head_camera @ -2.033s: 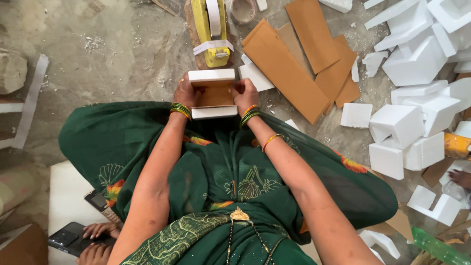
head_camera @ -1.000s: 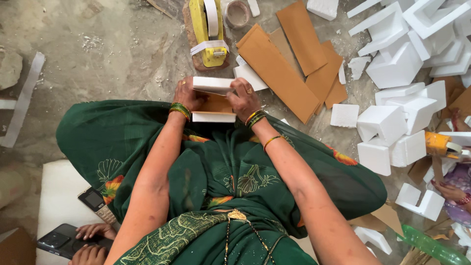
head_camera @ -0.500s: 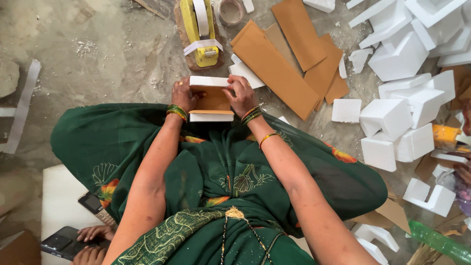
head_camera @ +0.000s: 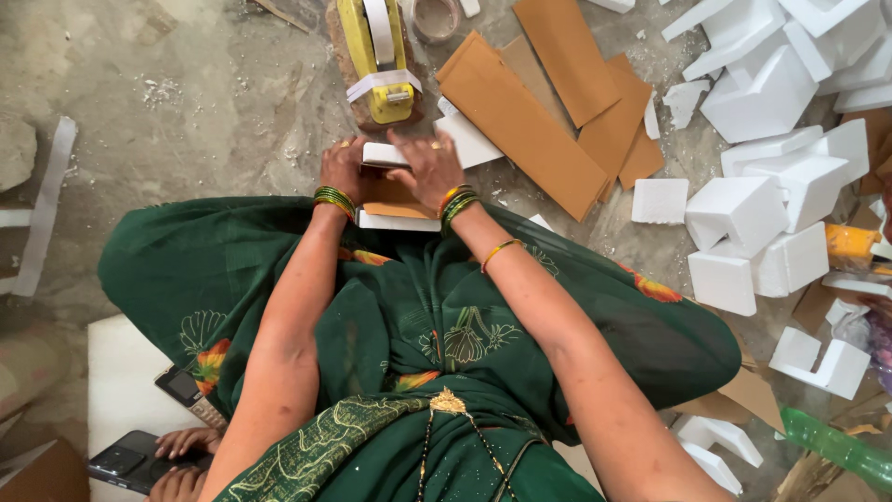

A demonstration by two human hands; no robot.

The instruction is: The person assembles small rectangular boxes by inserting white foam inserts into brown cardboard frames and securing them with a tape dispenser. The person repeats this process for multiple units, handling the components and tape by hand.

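**A:** What are the two hands doing?

**B:** They hold a small package (head_camera: 395, 191). It is brown card in the middle with a white foam piece at the far end and one at the near end. It sits on the floor just past the green cloth (head_camera: 279, 270) on the person's lap.

**A:** Where is the left hand?

**B:** The left hand (head_camera: 342, 167) is on the left side of the package. Its fingers curl around the left edge, up by the far foam piece. They are closed on it.

**A:** And the right hand?

**B:** The right hand (head_camera: 429, 165) lies flat on top. Its fingers are spread a little and press down on the far foam piece and the brown card. The package is under that palm, so part of it is hidden.

**A:** What is close by?

**B:** A yellow tape tool (head_camera: 376, 60) lies just past the fingers, almost touching the far foam piece. A roll of tape (head_camera: 435, 19) is beside it. Long brown card strips (head_camera: 525, 121) lie to the right. Further right is a heap of white foam blocks (head_camera: 762, 214).

**A:** Anyone else?

**B:** Yes. At the bottom left, another person's hand (head_camera: 181, 444) rests on a dark phone (head_camera: 125, 460).
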